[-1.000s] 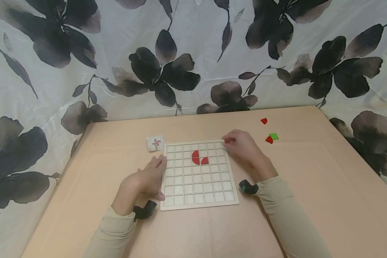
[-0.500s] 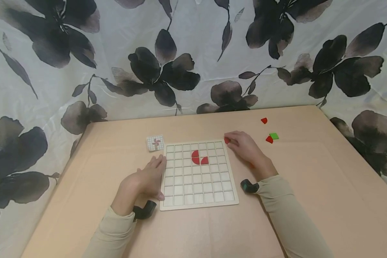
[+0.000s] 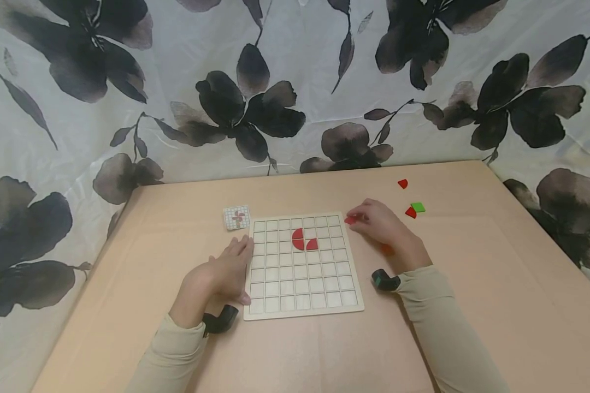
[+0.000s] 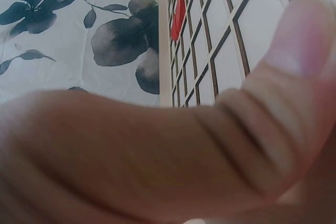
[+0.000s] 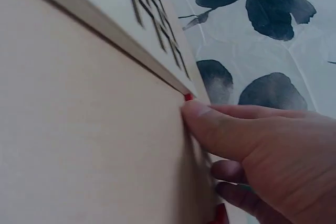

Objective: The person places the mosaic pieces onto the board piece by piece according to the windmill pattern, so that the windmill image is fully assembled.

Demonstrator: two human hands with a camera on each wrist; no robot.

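1. Head view: the right hand [image 3: 381, 225] pinches a small red flat piece [image 3: 350, 220] between thumb and fingers, just beside the upper right edge of a white, square-gridded board [image 3: 300, 289].
2. The left hand [image 3: 226, 273] grips nothing; its fingers lie extended along the board's left edge, the thumb at the lower left.
3. On the board, two red quarter-circle pieces [image 3: 298, 239] sit one above the other, rounded sides left; a third red quarter-circle [image 3: 312, 245] sits right of the lower one.
4. A small white card with a printed pinwheel design [image 3: 237, 218] lies near the board's upper left corner.
5. Far right on the pale wooden table [image 3: 496, 305], a green four-sided piece [image 3: 418, 207] touches a red wedge-shaped piece [image 3: 411, 213]; another red wedge [image 3: 402, 184] lies beyond them.
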